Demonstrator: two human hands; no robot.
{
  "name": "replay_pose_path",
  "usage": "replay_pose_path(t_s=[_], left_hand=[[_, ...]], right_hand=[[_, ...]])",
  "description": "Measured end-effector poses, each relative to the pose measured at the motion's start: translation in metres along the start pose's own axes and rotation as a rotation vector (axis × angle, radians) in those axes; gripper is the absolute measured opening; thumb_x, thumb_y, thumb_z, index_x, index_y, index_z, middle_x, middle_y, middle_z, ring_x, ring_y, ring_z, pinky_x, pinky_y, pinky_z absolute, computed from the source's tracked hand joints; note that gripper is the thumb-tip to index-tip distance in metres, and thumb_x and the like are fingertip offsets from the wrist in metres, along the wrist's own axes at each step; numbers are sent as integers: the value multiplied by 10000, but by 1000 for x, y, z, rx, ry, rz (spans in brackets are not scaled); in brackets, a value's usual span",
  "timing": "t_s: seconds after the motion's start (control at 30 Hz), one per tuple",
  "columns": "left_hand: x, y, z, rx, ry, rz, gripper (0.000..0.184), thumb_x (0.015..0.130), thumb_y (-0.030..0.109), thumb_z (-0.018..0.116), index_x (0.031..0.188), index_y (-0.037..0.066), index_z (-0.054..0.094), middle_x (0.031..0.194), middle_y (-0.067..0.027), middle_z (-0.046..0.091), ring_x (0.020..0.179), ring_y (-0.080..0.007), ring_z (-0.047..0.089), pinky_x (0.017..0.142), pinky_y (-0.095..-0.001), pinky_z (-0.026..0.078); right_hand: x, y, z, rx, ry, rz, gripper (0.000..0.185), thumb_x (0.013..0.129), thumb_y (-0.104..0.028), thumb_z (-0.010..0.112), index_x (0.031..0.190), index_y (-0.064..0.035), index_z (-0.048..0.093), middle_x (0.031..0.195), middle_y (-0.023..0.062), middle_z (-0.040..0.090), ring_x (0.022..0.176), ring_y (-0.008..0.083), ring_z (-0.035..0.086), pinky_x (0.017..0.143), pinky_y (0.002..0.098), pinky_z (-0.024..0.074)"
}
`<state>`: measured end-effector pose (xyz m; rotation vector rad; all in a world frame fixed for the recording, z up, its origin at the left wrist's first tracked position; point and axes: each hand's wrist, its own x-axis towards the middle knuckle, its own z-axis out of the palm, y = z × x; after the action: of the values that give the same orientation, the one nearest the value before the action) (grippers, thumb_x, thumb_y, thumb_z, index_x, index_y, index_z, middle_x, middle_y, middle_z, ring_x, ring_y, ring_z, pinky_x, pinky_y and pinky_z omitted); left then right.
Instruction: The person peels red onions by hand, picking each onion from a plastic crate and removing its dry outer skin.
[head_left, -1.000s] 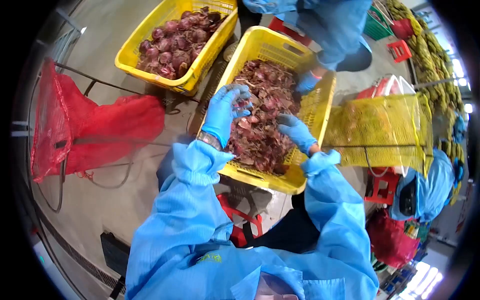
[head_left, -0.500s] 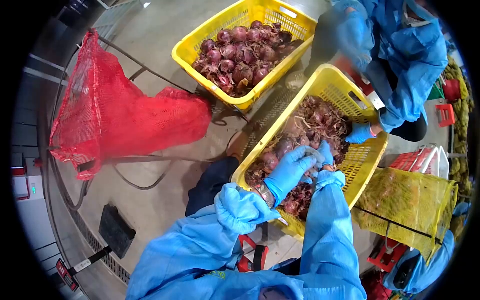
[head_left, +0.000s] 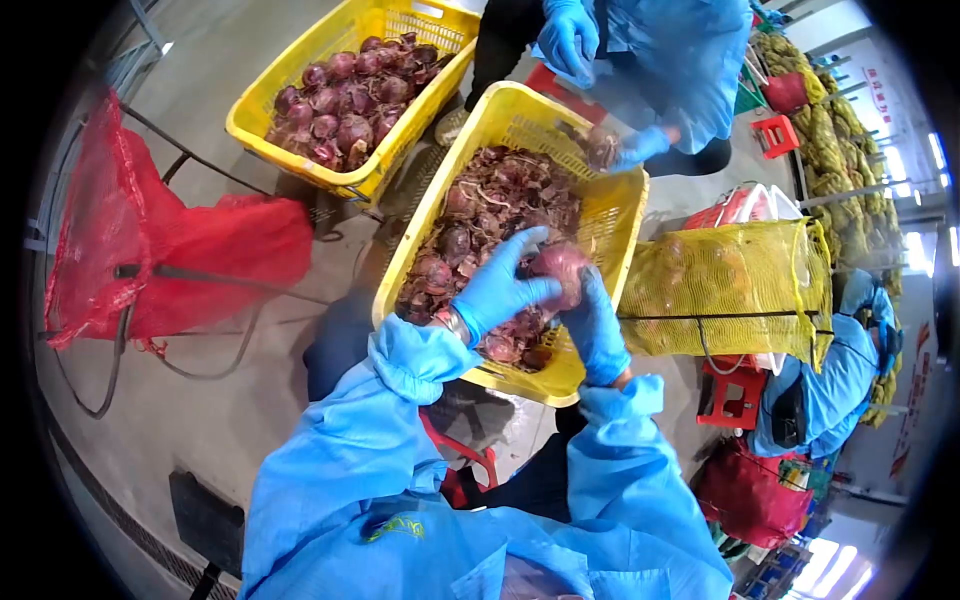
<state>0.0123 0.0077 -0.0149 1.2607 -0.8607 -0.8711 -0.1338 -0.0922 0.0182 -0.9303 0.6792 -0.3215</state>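
Observation:
A red onion (head_left: 562, 272) is held up over the near yellow crate (head_left: 628, 215), with my blue-gloved right hand (head_left: 597, 325) closed on its right side. My left hand (head_left: 503, 285), also gloved, is at the onion's left with thumb and fingers apart; whether its thumb touches the onion I cannot tell. Beneath both hands, the crate holds red onions (head_left: 455, 243) among loose dry skins (head_left: 510, 185).
Across the crate, a co-worker's gloved hand (head_left: 645, 148) is beside another onion (head_left: 603, 147). A second yellow crate (head_left: 245, 125) of onions stands at upper left. Red mesh (head_left: 225, 240) hangs at left, a yellow mesh bag (head_left: 730, 280) at right.
The view has shifted, so the crates appear further left. My hands have come up from among the onions with one onion, and my left fingers have spread. The co-worker's lower hand has left the crate's inside.

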Motion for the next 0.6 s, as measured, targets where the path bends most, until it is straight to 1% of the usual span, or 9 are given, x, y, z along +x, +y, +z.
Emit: replay_pose_path(t_s=[0.03,0.07,0.1,0.2,0.33,0.37,0.43,0.5,0.6], left_hand=[[-6,7,7,-85,-62,-42,911,749,199,820,1481,84,290,1420,-117,442,1292,-218,426,1029,-325,400],[-10,12,10,39,-136,-20,960,729,200,836,1494,91,266,1424,-120,440,1306,-201,412,1046,-333,384],[-13,12,13,-24,-151,-42,937,726,200,837,1481,96,292,1411,-118,452,1283,-195,435,1037,-329,394],[-18,16,16,-36,-146,-117,805,752,217,813,1423,103,381,1352,-106,508,1214,-188,496,1017,-326,412],[-13,14,15,60,-13,-126,591,816,265,748,1318,94,487,1238,-84,587,1138,-184,549,993,-321,425],[-12,14,16,52,-1,-99,448,895,267,654,1279,85,514,1182,-72,606,1095,-162,560,964,-307,439],[-8,-2,16,-32,32,-85,380,931,245,604,1265,84,520,1171,-66,604,1065,-145,559,954,-297,442],[-5,-10,14,-51,88,-42,306,1007,268,464,1235,76,532,1142,-54,607,990,-110,555,893,-294,475],[-7,-11,13,-130,143,-216,421,982,427,489,1135,44,573,949,-52,641,870,-139,607,766,-298,499]], right_hand=[[-10,5,2,35,21,-9,506,970,-478,483,1300,-96,512,1137,69,633,894,172,620,682,298,505],[-17,10,4,73,41,-13,515,981,-491,458,1295,-87,513,1130,81,637,904,186,628,716,311,517],[-24,11,16,40,168,-25,563,984,-533,411,1293,-72,510,1153,94,631,960,203,634,782,331,532],[-25,20,5,59,105,5,597,983,-556,387,1293,-61,508,1160,102,627,1012,207,630,824,325,533],[-15,15,18,-15,181,33,622,978,-584,359,1271,-61,521,1115,98,634,934,190,626,745,305,516],[-17,14,26,29,184,11,592,983,-566,369,1241,-63,547,1071,82,644,905,174,622,721,298,511],[-24,6,30,-183,188,16,595,983,-563,370,1253,-60,539,1085,84,631,937,176,613,760,295,508],[-22,16,25,-297,166,-35,570,988,-490,436,1311,-22,474,1165,99,577,1064,178,569,902,301,481],[-21,19,29,-409,192,-243,547,969,-343,555,1360,7,402,1260,109,522,1150,185,521,1009,332,423]])
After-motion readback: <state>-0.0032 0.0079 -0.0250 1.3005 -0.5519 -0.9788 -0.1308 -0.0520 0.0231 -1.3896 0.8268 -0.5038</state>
